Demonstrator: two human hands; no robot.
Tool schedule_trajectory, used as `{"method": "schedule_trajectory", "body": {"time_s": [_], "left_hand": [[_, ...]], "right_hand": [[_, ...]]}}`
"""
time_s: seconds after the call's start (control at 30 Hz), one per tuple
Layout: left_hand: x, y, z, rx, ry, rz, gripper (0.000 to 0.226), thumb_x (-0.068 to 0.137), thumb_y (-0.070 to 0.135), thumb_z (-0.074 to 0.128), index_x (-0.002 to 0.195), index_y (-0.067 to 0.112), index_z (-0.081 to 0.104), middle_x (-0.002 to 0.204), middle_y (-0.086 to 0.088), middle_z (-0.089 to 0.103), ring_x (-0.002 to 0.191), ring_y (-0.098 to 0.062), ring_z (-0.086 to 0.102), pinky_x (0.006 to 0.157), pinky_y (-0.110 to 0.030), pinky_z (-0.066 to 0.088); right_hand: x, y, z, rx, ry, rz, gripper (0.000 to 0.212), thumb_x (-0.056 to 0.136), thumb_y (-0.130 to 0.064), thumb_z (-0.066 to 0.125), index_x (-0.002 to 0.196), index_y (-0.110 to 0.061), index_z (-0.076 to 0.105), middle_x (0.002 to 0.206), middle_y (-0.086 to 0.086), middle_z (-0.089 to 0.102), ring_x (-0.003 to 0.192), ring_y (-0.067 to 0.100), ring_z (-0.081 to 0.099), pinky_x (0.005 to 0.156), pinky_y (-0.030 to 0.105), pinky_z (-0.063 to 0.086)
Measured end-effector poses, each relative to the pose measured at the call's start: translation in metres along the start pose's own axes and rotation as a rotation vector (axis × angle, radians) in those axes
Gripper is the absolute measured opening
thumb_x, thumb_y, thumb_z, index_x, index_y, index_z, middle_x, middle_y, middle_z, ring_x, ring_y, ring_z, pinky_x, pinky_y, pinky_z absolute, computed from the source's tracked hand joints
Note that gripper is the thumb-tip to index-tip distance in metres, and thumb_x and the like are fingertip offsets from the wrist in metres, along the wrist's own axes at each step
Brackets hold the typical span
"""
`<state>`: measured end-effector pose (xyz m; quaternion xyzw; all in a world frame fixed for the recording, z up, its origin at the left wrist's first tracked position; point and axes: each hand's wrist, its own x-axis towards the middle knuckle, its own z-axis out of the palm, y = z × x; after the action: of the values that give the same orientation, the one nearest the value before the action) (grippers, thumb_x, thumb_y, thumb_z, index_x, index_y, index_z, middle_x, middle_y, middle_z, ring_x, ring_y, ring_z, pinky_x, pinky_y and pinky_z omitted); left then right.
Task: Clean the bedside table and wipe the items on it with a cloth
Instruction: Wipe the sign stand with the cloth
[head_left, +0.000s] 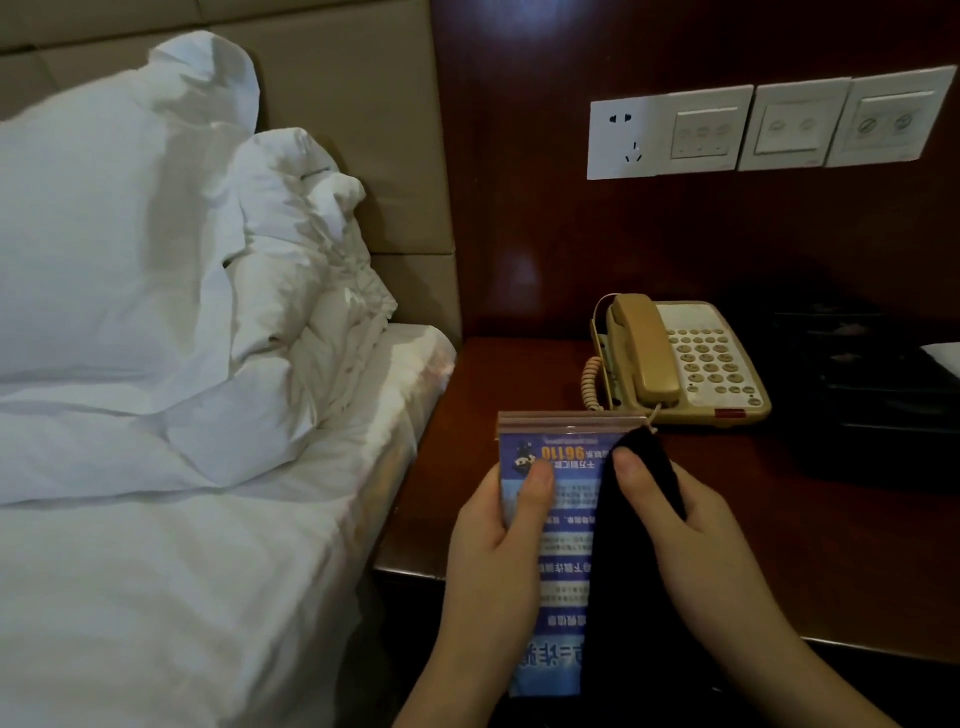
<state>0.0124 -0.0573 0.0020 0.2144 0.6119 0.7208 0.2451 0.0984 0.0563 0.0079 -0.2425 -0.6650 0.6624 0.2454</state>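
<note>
On the far left are big white pillows (119, 234), puffed up against a tan padded headboard (358, 104). Below them is the bed (182, 571) with its white sheet, a bit crumpled near the pillows.

Just right of the bed is the bedside table (841, 561), made of dark red-brown wood. It is shiny.

Near the front edge of the table, the left hand (498, 540) holds a blue printed card (566, 535) with a clear strip along its top edge. The thumb presses on the front of the card and the fingers curl round behind its left side. The card has the number 96110 on it, upside down from here. It is held up over the near part of the table.

The right hand (696, 525) holds a black cloth (634, 519). The thumb pinches the cloth and pushes it against the right side of the card. The cloth hangs down and covers that side.

Farther back on the table sits a beige telephone (680, 358) with a curly cord, its handset lying in place. To its right is a dark tray (878, 384), hard to make out.

On the wall above is a row of white switch and socket plates (763, 124).
</note>
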Motion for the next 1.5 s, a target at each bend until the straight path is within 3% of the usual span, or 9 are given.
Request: {"method": "schedule_trajectory", "body": {"time_s": [0.17,0.3,0.43,0.6,0.7,0.9,1.13,1.27,1.5], "left_hand": [[0.007,-0.004,-0.008,-0.023,0.185,-0.03,0.027,0.098,0.041,0.056,0.106,0.019,0.07,0.09,-0.003,0.079,0.08,-0.018,0.076,0.07,-0.03,0.057],[0.011,-0.002,-0.019,-0.059,0.289,-0.032,0.029,0.1,0.038,0.055,0.104,0.014,0.071,0.086,-0.005,0.079,0.071,-0.015,0.075,0.055,-0.018,0.054],[0.009,0.0,-0.017,-0.032,0.224,-0.013,0.028,0.098,0.038,0.057,0.111,0.015,0.068,0.092,-0.006,0.079,0.079,-0.02,0.077,0.062,-0.023,0.057],[0.002,-0.001,-0.004,0.035,-0.015,-0.018,0.022,0.097,0.035,0.058,0.112,0.02,0.067,0.096,-0.003,0.079,0.085,-0.018,0.077,0.069,-0.024,0.058],[0.0,-0.001,0.003,0.052,-0.077,-0.019,0.02,0.098,0.032,0.058,0.111,0.02,0.066,0.095,-0.003,0.078,0.084,-0.017,0.076,0.067,-0.021,0.057],[-0.002,-0.003,0.005,-0.014,-0.012,-0.033,0.02,0.098,0.032,0.059,0.111,0.02,0.068,0.094,-0.004,0.079,0.083,-0.019,0.076,0.066,-0.021,0.058],[0.005,-0.003,-0.006,-0.034,0.246,-0.063,0.029,0.098,0.041,0.056,0.106,0.018,0.07,0.088,-0.003,0.079,0.077,-0.017,0.076,0.065,-0.026,0.056],[0.008,0.003,-0.014,-0.088,0.36,-0.057,0.029,0.1,0.038,0.055,0.103,0.013,0.07,0.083,-0.005,0.079,0.069,-0.016,0.076,0.052,-0.018,0.055],[0.004,0.005,-0.007,-0.011,0.177,-0.062,0.024,0.097,0.034,0.059,0.109,0.015,0.068,0.09,-0.004,0.079,0.077,-0.018,0.077,0.06,-0.02,0.057]], "right_hand": [[-0.004,0.006,0.007,-0.066,-0.086,0.083,0.028,0.086,-0.047,0.059,0.103,-0.031,0.072,0.096,-0.009,0.077,0.09,0.01,0.074,0.09,0.043,0.055],[-0.008,0.008,0.008,-0.089,-0.233,0.131,0.022,0.09,-0.044,0.059,0.105,-0.034,0.072,0.102,-0.009,0.076,0.097,0.01,0.072,0.097,0.045,0.052],[-0.01,0.004,0.002,-0.092,-0.268,0.106,0.023,0.093,-0.039,0.056,0.107,-0.029,0.07,0.101,-0.01,0.076,0.096,0.009,0.072,0.092,0.038,0.055],[-0.003,0.001,-0.006,-0.105,-0.071,0.029,0.03,0.09,-0.047,0.055,0.1,-0.024,0.072,0.092,-0.005,0.078,0.085,0.013,0.074,0.083,0.039,0.056],[0.005,-0.001,-0.013,-0.078,0.025,0.0,0.028,0.092,-0.044,0.056,0.101,-0.023,0.072,0.089,-0.003,0.078,0.081,0.014,0.075,0.076,0.036,0.057],[0.003,0.001,-0.007,-0.032,0.024,-0.015,0.026,0.091,-0.042,0.057,0.1,-0.023,0.072,0.09,-0.002,0.077,0.082,0.015,0.075,0.075,0.035,0.057],[-0.008,0.004,-0.001,-0.018,-0.185,0.133,0.025,0.086,-0.045,0.062,0.101,-0.029,0.073,0.101,-0.002,0.077,0.095,0.018,0.074,0.095,0.05,0.053],[-0.014,0.002,-0.001,-0.071,-0.315,0.158,0.023,0.095,-0.037,0.057,0.109,-0.027,0.072,0.106,-0.005,0.076,0.101,0.014,0.072,0.099,0.046,0.051],[-0.011,0.001,-0.006,-0.119,-0.21,0.099,0.027,0.09,-0.044,0.058,0.101,-0.024,0.073,0.097,-0.004,0.077,0.091,0.015,0.074,0.091,0.046,0.055]]}}
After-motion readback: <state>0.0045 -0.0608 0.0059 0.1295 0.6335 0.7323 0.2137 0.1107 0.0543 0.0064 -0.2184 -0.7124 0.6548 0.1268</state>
